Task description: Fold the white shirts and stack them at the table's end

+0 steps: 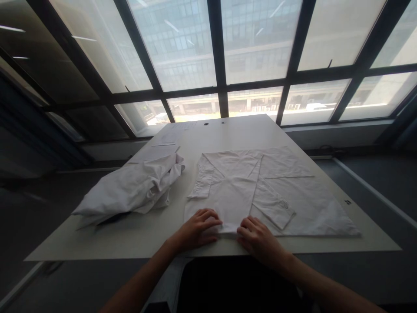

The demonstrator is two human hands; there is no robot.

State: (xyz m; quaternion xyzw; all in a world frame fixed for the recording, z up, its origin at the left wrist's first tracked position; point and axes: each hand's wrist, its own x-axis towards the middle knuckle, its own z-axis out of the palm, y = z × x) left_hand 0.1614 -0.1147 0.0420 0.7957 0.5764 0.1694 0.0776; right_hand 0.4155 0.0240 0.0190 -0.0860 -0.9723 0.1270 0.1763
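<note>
Below, your left hand (197,228) and your right hand (260,239) rest on the near hem of a white shirt (257,191), which lies flat on the pale table (130,239) with its sleeves folded across the body. The fingers of both hands are loosely spread and curled, their tips pressing or pinching the hem between them; whether the cloth is truly gripped or only pinned down is hard to tell from this angle. The shirt sits at the near middle of the tabletop, its hem just inside the near edge. To its left, well apart, lies a crumpled pile of white garments (130,189), and some paper sheets (166,139) rest farther back toward the window (215,56).

Judge the fabric as light, thin and limp: it will sag wherever it is unsupported, and the folded sleeves can slide out of place if you lift it quickly. Take hold at the hem corners or along a folded edge, with both hands spaced apart, so that the layers stay together.
</note>
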